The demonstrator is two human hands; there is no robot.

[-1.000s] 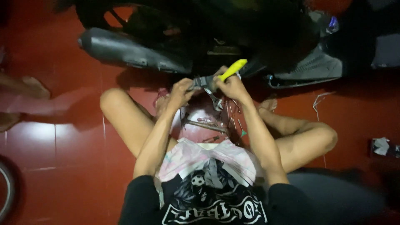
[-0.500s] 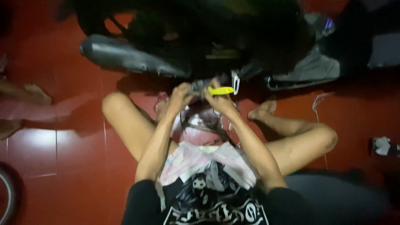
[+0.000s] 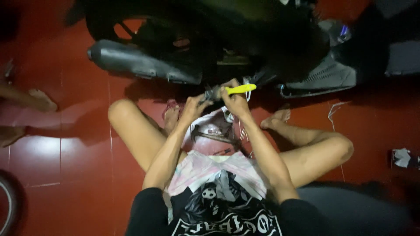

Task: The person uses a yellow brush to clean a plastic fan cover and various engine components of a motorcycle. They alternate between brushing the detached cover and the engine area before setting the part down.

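I sit on a red tiled floor with my legs spread, facing the underside of a black motorbike (image 3: 210, 39). My right hand (image 3: 234, 99) grips a tool with a yellow handle (image 3: 240, 89), the handle pointing right. My left hand (image 3: 195, 105) is closed around a small dark grey part (image 3: 211, 94) at the tool's tip, just below the bike's body. Both hands meet in front of the grey exhaust pipe (image 3: 140, 63). What the tool tip touches is hidden by my fingers.
A pink tray (image 3: 210, 131) with pliers and other tools lies between my legs. Another person's bare feet (image 3: 39, 100) rest at the left. A bike wheel (image 3: 5, 205) shows bottom left. Wire scraps (image 3: 334, 109) and a small white-grey object (image 3: 403, 157) lie at the right.
The yellow handle dropped from tilted up-right to nearly level. Both hands stayed at the bike's underside, shifting only slightly as the view moved.
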